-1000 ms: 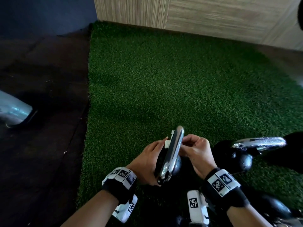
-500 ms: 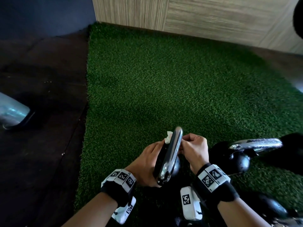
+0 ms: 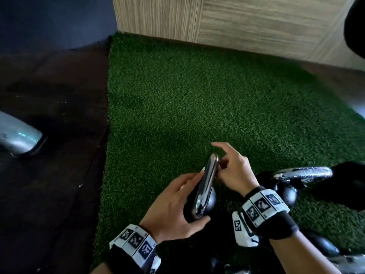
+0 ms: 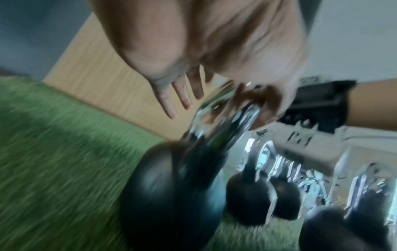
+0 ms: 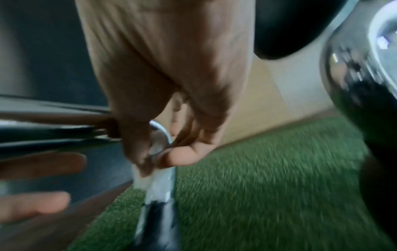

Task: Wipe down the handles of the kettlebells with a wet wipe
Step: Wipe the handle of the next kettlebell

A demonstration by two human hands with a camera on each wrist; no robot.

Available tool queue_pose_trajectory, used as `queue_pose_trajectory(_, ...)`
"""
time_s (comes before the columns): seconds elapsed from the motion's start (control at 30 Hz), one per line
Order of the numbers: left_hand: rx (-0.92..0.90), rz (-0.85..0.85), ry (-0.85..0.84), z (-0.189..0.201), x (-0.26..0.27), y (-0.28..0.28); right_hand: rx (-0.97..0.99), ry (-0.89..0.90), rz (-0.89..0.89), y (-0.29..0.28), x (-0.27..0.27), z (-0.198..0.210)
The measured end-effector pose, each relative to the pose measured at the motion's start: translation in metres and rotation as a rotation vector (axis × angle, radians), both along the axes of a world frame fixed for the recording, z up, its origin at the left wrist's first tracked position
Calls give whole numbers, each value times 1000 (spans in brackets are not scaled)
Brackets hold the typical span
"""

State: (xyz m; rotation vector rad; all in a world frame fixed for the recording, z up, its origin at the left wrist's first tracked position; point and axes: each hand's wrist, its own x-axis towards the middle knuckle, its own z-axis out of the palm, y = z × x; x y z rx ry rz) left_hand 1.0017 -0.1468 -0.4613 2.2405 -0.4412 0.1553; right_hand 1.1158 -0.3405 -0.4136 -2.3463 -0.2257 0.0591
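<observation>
Turf (image 3: pixel 197 107): green artificial grass, short dense pile, rectangular mat filling the middle of the head view.
Floor (image 3: pixel 49 175): dark, smooth boards, at 9 o'clock of the turf.
Wall panel (image 3: pixel 237 20): pale wood grain, streaked, at 12 o'clock.
Kettlebell (image 3: pixel 208 201): black rounded ball standing on the turf at 6 o'clock of the head view, between the two hands.
Second kettlebell (image 3: pixel 286 192): black ball under a chrome loop, at 3 o'clock of the first.
Handle (image 3: pixel 206 184): polished chrome bar, smooth and rounded, mirror-like, seen edge-on.
Left hand (image 3: pixel 173 210): fingers straight and relaxed, lying along the left flank of the handle; thumb under its near end. Not clenched.
Right hand (image 3: pixel 233 171): thumb and curled fingers pinching the wipe against the far end of the handle; index finger raised.
Wipe (image 5: pixel 159 180): white, soft, crumpled, wrapped on the handle post beneath the right thumb.
</observation>
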Motion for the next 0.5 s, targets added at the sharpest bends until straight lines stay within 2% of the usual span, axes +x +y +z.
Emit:
queue_pose_trajectory(0.07, 41, 32, -61, 11, -2, -7, -59, -74, 163, -1, -1, 7)
queue_pose_trajectory(0.13, 108, 87, -47, 20, -4, -10, -134, -133, 201, -1, -2, 14)
queue_pose_trajectory(0.2, 173, 104, -5, 28, -2, -9, -163, -112, 205, -6, -4, 21)
queue_pose_trajectory(0.33, 297, -42, 137, 50, 23, 13, -221, -29, 217, -26, -17, 31)
queue_pose_trajectory(0.5, 402, -206, 272, 70, 53, 35, -352, -34, 209, -39, -41, 34)
